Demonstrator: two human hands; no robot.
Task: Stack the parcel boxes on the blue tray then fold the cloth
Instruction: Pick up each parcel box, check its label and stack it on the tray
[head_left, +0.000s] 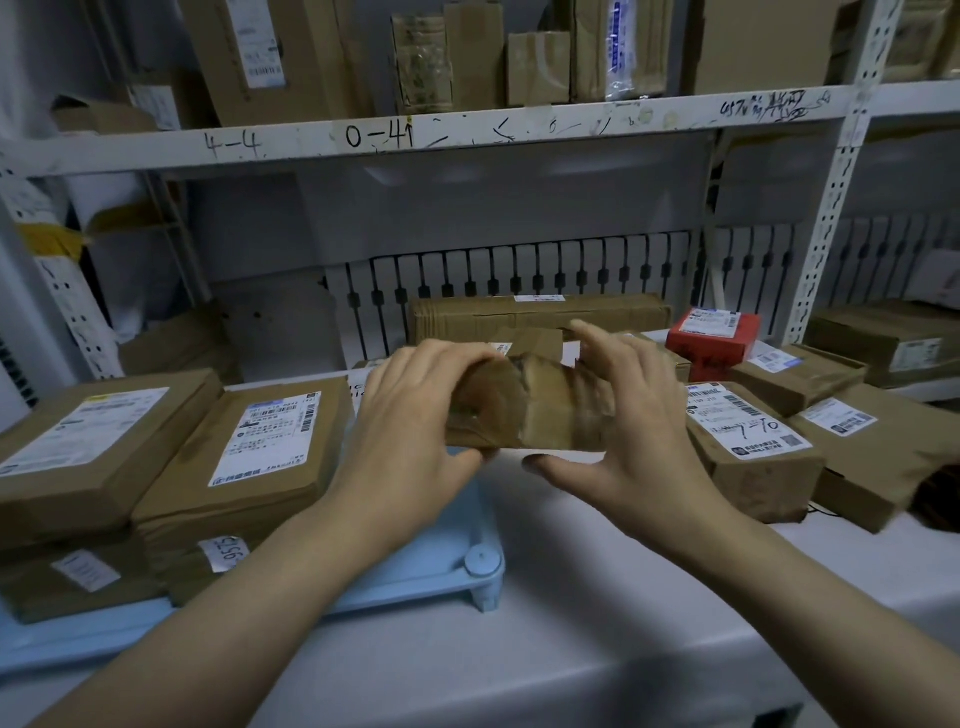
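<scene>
A small taped brown parcel box (524, 410) is held in the air above the table's middle. My left hand (415, 415) grips its left end and my right hand (623, 431) grips its right end. Below and to the left lies the blue tray (447, 566), with several flat brown parcels (249, 447) stacked on its left part. More parcels (748, 441) lie on the table to the right. No cloth is visible.
A red box (711, 338) and a long brown carton (540, 317) sit at the back of the table. A dark object (935, 499) lies at the right edge. White shelving (415, 135) loaded with cartons stands overhead.
</scene>
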